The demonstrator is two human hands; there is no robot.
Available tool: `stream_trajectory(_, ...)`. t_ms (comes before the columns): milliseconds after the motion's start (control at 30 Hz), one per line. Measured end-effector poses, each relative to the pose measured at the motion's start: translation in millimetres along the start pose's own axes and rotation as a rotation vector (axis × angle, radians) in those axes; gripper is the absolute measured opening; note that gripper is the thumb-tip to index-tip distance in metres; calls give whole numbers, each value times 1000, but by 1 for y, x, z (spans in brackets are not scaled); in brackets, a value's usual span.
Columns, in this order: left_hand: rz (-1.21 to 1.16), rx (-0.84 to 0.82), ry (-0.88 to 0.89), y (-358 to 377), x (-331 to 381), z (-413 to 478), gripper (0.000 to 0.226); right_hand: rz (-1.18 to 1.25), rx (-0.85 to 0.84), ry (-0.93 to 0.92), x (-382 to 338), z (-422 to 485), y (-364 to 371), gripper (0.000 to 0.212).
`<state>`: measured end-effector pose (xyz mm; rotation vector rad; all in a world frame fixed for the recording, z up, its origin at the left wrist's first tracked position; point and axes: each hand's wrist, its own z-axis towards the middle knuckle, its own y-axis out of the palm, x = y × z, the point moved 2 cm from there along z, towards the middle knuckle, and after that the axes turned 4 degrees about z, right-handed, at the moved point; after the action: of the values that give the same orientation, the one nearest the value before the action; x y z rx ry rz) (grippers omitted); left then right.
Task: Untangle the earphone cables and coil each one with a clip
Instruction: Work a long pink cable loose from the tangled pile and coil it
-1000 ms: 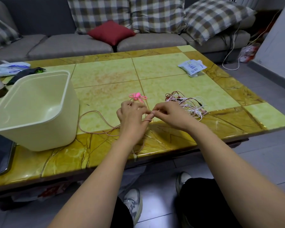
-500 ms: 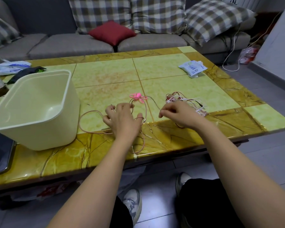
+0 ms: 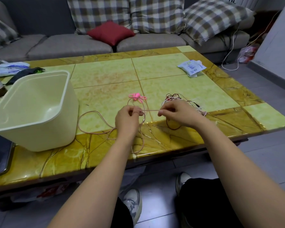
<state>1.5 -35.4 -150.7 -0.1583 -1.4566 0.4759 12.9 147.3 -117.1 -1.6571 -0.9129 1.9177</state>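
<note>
A thin, pale-pink earphone cable (image 3: 150,110) is pinched between the fingertips of the left hand (image 3: 128,120) and the right hand (image 3: 175,112), just below the frame's centre, over the yellow-green tiled table (image 3: 105,76). Its short taut span is held nearly level, left to right, and the slack is looped toward the lower left. It is judged light, limp and easily kinked, and best gripped gently, close to any knot.

A cream tub (image 3: 39,132) stands on the table (image 3: 105,74), a white packet (image 3: 192,67) near its far corner. A red cushion (image 3: 111,32) lies on the sofa (image 3: 69,45).
</note>
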Motion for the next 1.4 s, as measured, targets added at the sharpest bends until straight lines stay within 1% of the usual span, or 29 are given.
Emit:
stream_trajectory(100,-79,157,-133,-7,-9,5,23,81,166,43,13,-1,-18,14)
stream_trajectory(167,-104,259,-179,-12,-9,7,23,15,260,67,20,-1,-22,14)
stream_trajectory(233,-123,296,-223,-15,-8,8,22,-77,287,99,25,0,-19,14)
stream_trajectory(267,-129,268,-241,-16,-9,8,21,-123,267,115,25,1,-17,14)
stream_trajectory(333,-158,127,-264,-12,-12,8,20,-158,232,114,21,2,-13,17)
stream_trajectory(400,-167,21,-282,-10,-13,8,22,-78,281,76,13,3,-15,16)
stream_trajectory(467,-173,-14,-275,-8,-13,8,18,13,329,36,6,1,-15,15)
stream_trajectory(500,-177,-28,-268,-7,-11,7,16,25,313,23,3,0,-13,16)
stream_trajectory(567,-166,-51,-263,-5,-9,5,15,54,209,6,-2,-1,-4,19)
stream_trajectory(633,-143,-69,-265,-2,-8,2,15,145,109,5,-9,-2,4,19)
stream_trajectory(733,-83,-79,-251,0,-4,2,17,245,-14,34,-18,-1,13,38)
stream_trajectory(833,-15,-84,-230,2,-1,2,18,288,-98,13,-22,-1,24,40)
stream_trajectory(900,-16,-98,-194,1,1,2,22,244,-79,-28,-24,1,28,31)
stream_trajectory(967,-37,-119,-189,-2,2,2,24,209,-43,-30,-23,3,27,18)
stream_trajectory(1033,-119,-125,-243,-9,2,4,16,190,-13,11,-19,5,24,15)
stream_trajectory(1100,-182,-107,-307,-20,0,9,11,121,62,51,-14,8,17,14)
stream_trajectory(1167,-129,-53,-339,-32,-12,18,28,-12,128,114,-7,9,11,18)
stream_trajectory(1233,-1,17,-373,-46,-21,26,51,-151,120,221,0,8,8,26)
stream_trajectory(1267,57,13,-375,-52,-24,28,59,-199,105,272,4,8,9,29)
stream_trajectory(1333,201,-69,-345,-57,-21,26,67,-242,113,309,8,8,13,30)
stream_trajectory(1400,428,-155,-251,-56,-10,20,65,-252,179,268,8,13,17,26)
